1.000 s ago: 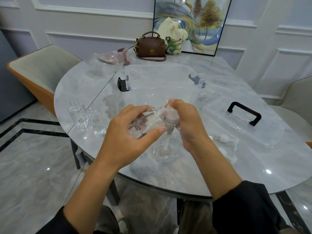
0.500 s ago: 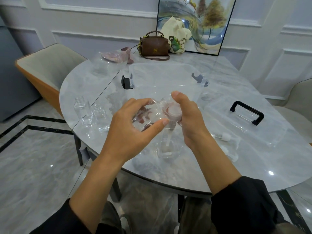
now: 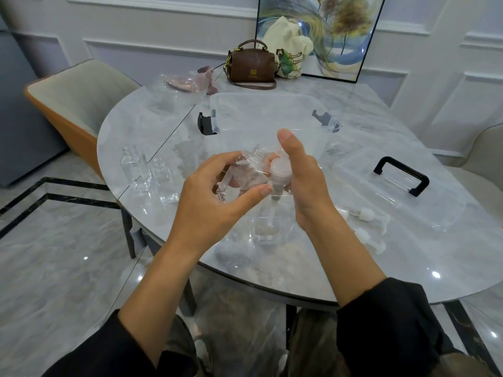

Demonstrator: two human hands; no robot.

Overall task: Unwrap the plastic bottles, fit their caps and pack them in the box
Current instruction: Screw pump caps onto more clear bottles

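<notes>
Above the near table edge, my left hand (image 3: pixel 215 197) grips crinkled clear plastic wrap (image 3: pixel 242 175). My right hand (image 3: pixel 302 180) holds a white pump cap (image 3: pixel 280 172) that is still partly inside that wrap, its stem pointing down. A clear bottle (image 3: pixel 268 229) stands on the table just below the hands. Two more clear bottles (image 3: pixel 148 172) stand at the left. Loose white pump caps (image 3: pixel 366 221) lie at the right. The clear box (image 3: pixel 261 110) with black latches sits behind the hands, open on top.
The box lid (image 3: pixel 392 186) with a black handle lies to the right. A brown handbag (image 3: pixel 253 63), a cloth bag (image 3: pixel 288 55) and a framed picture (image 3: pixel 326 34) stand at the back. More plastic wrap (image 3: pixel 185 85) lies far left. Chairs flank the round marble table (image 3: pixel 408 268).
My right thumb has lifted off and now points up, and the white cap shows more clearly out of the wrap. Both hands stay in about the same place.
</notes>
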